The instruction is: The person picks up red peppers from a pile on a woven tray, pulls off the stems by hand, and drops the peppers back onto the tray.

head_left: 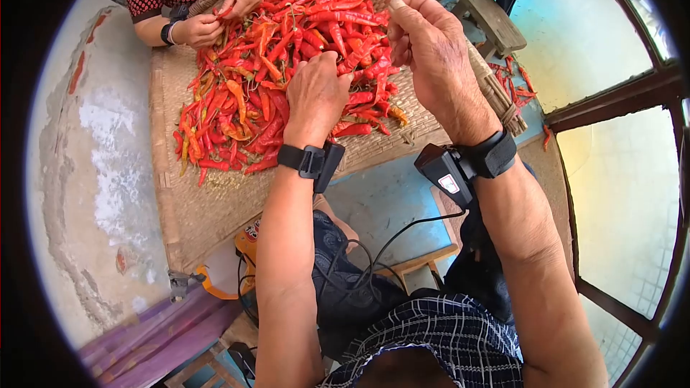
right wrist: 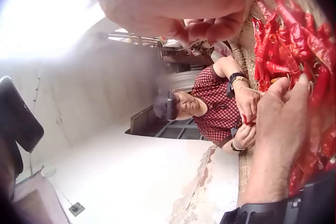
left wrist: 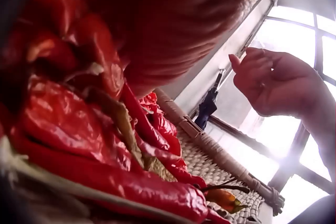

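Observation:
A big heap of red chili peppers [head_left: 237, 111], some orange, lies on a woven tray [head_left: 172, 194]. My left hand [head_left: 316, 97] reaches down into the heap's near side with fingers bent. The right wrist view shows the left thumb and forefinger [right wrist: 286, 98] right among the chilies; I cannot tell whether they grip one. My right hand [head_left: 435, 50] is raised over the tray's right side. Its fingers are curled and the thumb lies along them, with no chili showing in the left wrist view of that right hand [left wrist: 281, 82].
Across the tray, another person's hands [head_left: 223, 18] handle a red chili. Loose chilies [head_left: 514, 82] lie on the floor at the right, near a wooden bench [head_left: 492, 18]. A plastered wall [head_left: 108, 136] borders the left, glazed panels [head_left: 618, 187] the right. A black cable [head_left: 374, 259] hangs at my lap.

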Available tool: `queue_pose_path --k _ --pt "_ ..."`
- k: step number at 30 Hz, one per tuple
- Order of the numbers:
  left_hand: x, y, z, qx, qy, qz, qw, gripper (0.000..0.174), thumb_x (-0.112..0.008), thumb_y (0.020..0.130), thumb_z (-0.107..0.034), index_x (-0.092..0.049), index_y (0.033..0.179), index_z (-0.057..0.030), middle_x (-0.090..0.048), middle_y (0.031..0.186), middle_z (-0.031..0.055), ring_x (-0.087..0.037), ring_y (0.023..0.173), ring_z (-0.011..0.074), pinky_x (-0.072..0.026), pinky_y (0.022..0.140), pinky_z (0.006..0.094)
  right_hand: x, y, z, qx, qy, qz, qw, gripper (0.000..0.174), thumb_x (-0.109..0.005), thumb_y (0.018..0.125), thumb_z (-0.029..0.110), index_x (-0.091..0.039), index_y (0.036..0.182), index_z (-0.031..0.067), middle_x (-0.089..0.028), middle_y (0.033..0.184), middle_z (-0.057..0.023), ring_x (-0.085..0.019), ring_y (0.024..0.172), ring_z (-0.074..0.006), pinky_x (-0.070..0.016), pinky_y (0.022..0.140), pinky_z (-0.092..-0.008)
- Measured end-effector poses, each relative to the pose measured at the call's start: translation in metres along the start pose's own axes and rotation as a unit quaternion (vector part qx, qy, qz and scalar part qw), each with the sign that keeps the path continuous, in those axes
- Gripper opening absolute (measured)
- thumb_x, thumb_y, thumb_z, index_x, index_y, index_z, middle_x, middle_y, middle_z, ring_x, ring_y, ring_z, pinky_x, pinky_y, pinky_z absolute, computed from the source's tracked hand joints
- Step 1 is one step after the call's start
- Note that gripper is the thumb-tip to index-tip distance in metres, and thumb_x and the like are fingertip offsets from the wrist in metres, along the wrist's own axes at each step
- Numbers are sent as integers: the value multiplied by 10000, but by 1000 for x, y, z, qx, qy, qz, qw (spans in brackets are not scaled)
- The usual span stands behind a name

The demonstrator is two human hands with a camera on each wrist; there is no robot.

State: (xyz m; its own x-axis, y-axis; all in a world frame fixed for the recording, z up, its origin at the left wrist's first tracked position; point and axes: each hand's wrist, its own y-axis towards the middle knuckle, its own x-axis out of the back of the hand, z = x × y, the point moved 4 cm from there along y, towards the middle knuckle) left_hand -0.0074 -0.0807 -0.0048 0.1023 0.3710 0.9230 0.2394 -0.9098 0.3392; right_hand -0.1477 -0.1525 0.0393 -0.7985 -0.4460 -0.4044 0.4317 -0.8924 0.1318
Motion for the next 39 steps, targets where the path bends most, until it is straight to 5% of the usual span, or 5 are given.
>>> queue_pose_path --k 17,22,29,31,39 --pt "62 -37 22 167 -591 -113 781 278 -606 887 -149 -497 1116 -37 -594 834 14 -551 707 70 -440 648 206 -21 -10 -27 -6 -303 143 942 418 -642 837 374 -625 718 -27 -492 517 -36 -443 507 -110 -387 460 -329" --pt "59 -36 14 134 -544 66 826 125 -588 892 -140 -573 969 -43 -587 781 -1 -543 674 62 -437 624 201 -31 -13 -37 -61 -168 109 978 299 -645 847 286 -644 749 4 -538 577 -13 -470 511 -110 -393 461 -299" --pt "63 -20 78 226 -499 -296 782 252 -605 879 -207 -587 1056 -29 -633 832 36 -570 697 107 -463 651 247 -17 -2 -25 -99 36 40 994 221 -609 878 232 -536 726 90 -488 597 29 -432 489 -47 -371 460 -210" --pt "60 -16 82 204 -128 -139 961 329 -621 855 -281 -595 1073 -36 -659 855 74 -610 755 164 -471 693 294 -17 -5 -24 -100 25 46 994 216 -610 879 237 -544 738 87 -494 603 27 -439 494 -47 -372 461 -206" --pt "18 -25 54 151 -37 87 984 233 -647 804 -236 -627 935 -44 -653 737 103 -635 689 220 -471 636 340 -16 -5 -17 -56 -6 76 996 197 -589 885 183 -585 772 22 -508 610 19 -430 505 -54 -357 451 -220"
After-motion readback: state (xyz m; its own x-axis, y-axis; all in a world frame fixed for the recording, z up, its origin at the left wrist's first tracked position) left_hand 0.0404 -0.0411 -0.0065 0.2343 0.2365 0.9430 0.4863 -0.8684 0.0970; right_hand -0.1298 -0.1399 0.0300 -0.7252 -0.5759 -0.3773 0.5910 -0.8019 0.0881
